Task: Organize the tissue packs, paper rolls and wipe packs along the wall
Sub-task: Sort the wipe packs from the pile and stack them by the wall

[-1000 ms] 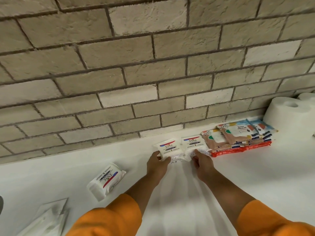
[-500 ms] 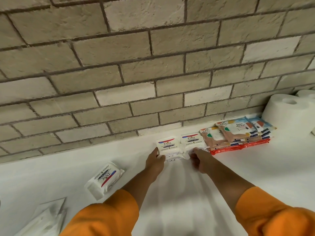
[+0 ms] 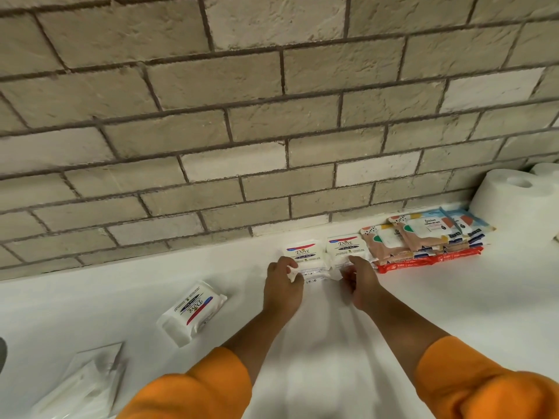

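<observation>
Two Dove packs sit side by side at the back edge of the counter (image 3: 459, 300), against the brick wall (image 3: 272, 116). The step in hand looks like squaring this pair into the row. The left hand (image 3: 282, 293) pinches the near-left corner of the left Dove wipe pack (image 3: 304, 255), a fold of white wrapper showing between thumb and fingers. The right hand (image 3: 360, 281) has curled fingers at the near edge of the right Dove wipe pack (image 3: 344, 247); whether it pinches the wrapper or only touches it I cannot tell. Both packs lie beyond the hands, toward the wall, so the hold is on their nearest edges only. To do this well, push both packs flat toward the wall, sliding rather than lifting by the soft wrapper, until the back edges meet it, labels facing the same way. Keep the right pack just beside the stack of patterned wipe packs (image 3: 423, 238), itself next to the paper roll (image 3: 511, 198). A third Dove wipe pack (image 3: 193, 313) lies askew, well apart to the left, and a clear-wrapped tissue pack (image 3: 81, 385) lies near the front-left corner, both not yet placed.
</observation>
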